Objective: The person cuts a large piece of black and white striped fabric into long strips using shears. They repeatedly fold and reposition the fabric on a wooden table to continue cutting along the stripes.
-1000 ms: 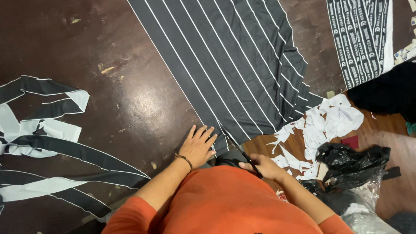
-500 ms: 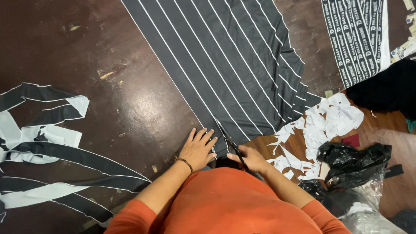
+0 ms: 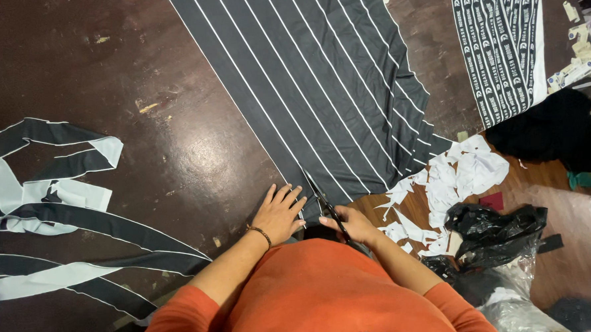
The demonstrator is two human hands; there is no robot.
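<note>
Dark glossy floor point(image 3: 114, 58) under me, white scraps point(image 3: 454, 179) right of my hands. My L hand point(image 3: 279, 215) lies flat, fingers spread, on striped cloth point(image 3: 313, 74); R hand point(image 3: 354, 225) grips scissors point(image 3: 320, 199). Black bag point(image 3: 498, 231) further right.

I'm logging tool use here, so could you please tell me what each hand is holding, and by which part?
The right hand holds scissors by their handles, blades on the striped fabric. The left hand holds nothing; it lies flat on the fabric's edge.

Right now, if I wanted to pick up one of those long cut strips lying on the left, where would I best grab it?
Probably by the loose pale end of the cut strips, coming from above on the bare brown floor side. That end lies flat and apart, while further left the strips cross and overlap, so a grip there would likely drag several along.
</note>
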